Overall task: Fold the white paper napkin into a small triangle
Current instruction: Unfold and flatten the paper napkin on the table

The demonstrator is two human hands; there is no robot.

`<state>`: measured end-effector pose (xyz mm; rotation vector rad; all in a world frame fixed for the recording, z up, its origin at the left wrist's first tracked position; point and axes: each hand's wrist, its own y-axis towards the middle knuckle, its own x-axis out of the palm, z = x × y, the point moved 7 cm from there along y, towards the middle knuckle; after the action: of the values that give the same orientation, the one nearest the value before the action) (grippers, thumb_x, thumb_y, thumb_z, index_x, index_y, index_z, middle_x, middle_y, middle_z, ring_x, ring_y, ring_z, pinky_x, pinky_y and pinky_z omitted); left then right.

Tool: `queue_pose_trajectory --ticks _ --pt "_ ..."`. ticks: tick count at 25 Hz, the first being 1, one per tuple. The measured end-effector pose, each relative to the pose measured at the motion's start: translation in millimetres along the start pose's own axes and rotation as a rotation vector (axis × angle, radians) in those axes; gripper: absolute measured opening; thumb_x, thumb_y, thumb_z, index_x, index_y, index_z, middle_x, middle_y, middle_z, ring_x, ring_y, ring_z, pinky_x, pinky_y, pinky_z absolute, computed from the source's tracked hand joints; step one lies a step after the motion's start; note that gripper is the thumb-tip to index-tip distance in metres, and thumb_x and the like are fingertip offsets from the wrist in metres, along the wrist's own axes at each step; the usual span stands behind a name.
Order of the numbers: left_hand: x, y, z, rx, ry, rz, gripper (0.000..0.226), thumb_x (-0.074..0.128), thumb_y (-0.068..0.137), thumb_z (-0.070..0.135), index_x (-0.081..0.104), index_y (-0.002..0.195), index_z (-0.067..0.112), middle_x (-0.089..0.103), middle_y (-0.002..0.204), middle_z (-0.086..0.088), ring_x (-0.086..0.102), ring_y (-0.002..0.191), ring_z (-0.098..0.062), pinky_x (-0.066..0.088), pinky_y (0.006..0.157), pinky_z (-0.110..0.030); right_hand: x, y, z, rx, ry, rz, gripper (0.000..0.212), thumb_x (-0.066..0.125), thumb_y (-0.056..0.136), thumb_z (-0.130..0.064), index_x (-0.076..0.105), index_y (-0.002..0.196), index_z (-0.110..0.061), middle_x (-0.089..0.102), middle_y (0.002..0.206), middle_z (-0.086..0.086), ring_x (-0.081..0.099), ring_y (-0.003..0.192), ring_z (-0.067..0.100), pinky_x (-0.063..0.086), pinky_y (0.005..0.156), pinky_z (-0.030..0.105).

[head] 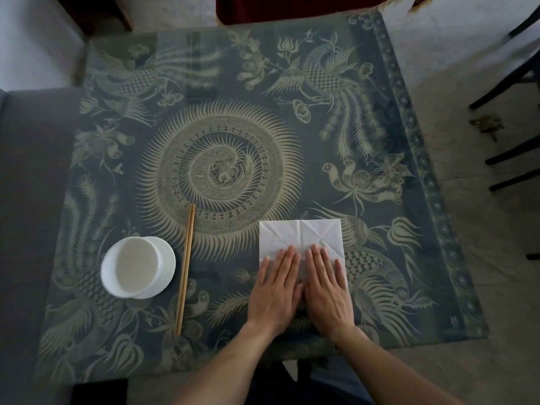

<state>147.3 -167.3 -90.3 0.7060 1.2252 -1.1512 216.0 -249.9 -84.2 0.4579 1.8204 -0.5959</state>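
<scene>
Hands lie flat and side by side on the white napkin [301,238], palms down, fingers stretched out and close together, gripping nothing. The left hand [276,290] covers the napkin's near left part, its fingertips reaching about the middle of the sheet; the right hand [327,290] covers the near right part, and the two thumbs meet or nearly meet between them. Both press the paper onto the table [438,229] rather than grasp it.

The napkin is spread open as a square near the table's front edge, toward the right side. Its far half shows bare, marked by creases: one straight line down the middle and slanting lines running to the far corners. The near edge is hidden under the palms and wrists.

The table carries a dark blue cloth with pale birds, flowers and a big round sun-like pattern at the centre. Toward the front left corner stands a white bowl [131,266], resting on a small white saucer [166,258] that shows at its right. Just right of the saucer lies a pair of wooden chopsticks [184,270], running from the front edge toward the centre, well apart from the napkin.
</scene>
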Motion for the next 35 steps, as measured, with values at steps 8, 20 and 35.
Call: queue_pose_trajectory --ticks 8,20,35 --pt "-4.8 -22.6 -31.8 -0.117 0.029 -0.059 0.066 0.024 0.104 0.046 0.009 0.156 0.008 0.003 0.165 -0.007 0.000 0.151 -0.021 0.008 0.118 -0.056 -9.9 -16.4 67.6 0.159 -0.040 -0.011 0.071 0.021 0.100 -0.053 0.002 0.155 -0.013 0.006 0.163 0.007 -0.001 0.149 0.021 0.004 0.118 0.048" --pt "-15.0 -38.8 -57.5 -0.085 0.124 -0.125 0.068 0.023 0.104 0.052 0.009 0.156 0.011 0.002 0.165 -0.002 0.001 0.150 -0.026 0.005 0.116 -0.059 -19.2 -25.3 76.8 0.162 -0.056 -0.089 0.072 0.023 0.099 -0.054 0.005 0.155 -0.013 0.006 0.163 0.006 -0.005 0.149 0.022 0.002 0.117 0.052" --pt "-68.4 36.1 -70.5 -0.160 -0.026 0.024 0.054 0.061 0.092 0.043 0.047 0.139 0.019 0.049 0.138 -0.001 0.047 0.125 -0.024 0.035 0.106 -0.044 -63.8 51.4 89.4 0.368 0.059 -0.042 0.074 0.050 0.090 -0.060 0.022 0.149 -0.025 0.035 0.147 0.000 0.036 0.127 0.028 0.036 0.099 0.048"
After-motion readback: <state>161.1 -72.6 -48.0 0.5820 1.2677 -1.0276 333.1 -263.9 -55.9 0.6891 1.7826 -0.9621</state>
